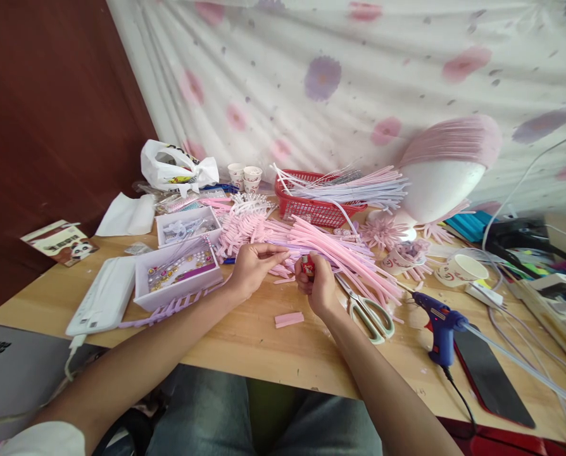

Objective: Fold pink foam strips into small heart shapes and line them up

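Observation:
My left hand is pinched at thumb and forefinger in front of the pink stems; whatever is between the fingertips blends into them. Close by on the right, my right hand is wrapped around a small red lighter, held upright. Just behind both hands lies a bundle of fuzzy pink pipe cleaners, with a heap of pink bent pieces to its left. Short pink pipe cleaner pieces rest on the table in front. Scissors with pale green handles lie beside my right wrist.
On the left are a white bead box and a white power bank. A red basket of pipe cleaners stands at the back. A white foam head, a blue glue gun with cable, a paper cup and a phone occupy the right.

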`<state>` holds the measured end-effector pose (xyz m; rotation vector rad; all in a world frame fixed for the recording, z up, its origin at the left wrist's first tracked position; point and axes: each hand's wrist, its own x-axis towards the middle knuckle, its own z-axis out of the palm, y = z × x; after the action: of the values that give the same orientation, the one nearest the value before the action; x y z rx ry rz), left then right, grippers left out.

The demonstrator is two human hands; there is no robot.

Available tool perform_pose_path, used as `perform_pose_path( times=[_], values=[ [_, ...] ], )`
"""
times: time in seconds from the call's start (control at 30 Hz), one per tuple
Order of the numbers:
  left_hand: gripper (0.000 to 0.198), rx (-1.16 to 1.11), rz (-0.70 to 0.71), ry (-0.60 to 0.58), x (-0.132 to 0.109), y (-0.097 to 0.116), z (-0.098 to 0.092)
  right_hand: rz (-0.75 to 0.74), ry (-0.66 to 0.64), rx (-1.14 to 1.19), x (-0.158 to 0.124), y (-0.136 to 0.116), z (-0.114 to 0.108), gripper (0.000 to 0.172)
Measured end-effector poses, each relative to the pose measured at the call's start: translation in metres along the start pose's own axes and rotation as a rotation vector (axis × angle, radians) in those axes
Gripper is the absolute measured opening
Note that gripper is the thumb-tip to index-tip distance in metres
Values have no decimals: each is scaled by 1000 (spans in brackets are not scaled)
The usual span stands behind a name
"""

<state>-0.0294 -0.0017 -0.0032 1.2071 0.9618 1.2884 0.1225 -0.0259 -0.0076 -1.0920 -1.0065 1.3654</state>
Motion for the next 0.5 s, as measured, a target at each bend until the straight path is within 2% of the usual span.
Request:
perform_pose_path(
  times=[0.07, 0.2, 0.37, 0.5],
  values=[
    [30, -6, 4, -1, 0, 0, 0, -107, 30, -21, 0, -1, -1, 40],
    [30, -32, -5, -13, -1, 2, 0, -317, 129, -128, 2, -1, -4, 28],
    [36, -43, -73, -51, -3, 4, 1, -385, 150, -286, 4, 3, -7, 29],
    [32, -52, -61, -32, -3, 4, 1, -384, 221, -244, 4, 2, -6, 38]
  ],
)
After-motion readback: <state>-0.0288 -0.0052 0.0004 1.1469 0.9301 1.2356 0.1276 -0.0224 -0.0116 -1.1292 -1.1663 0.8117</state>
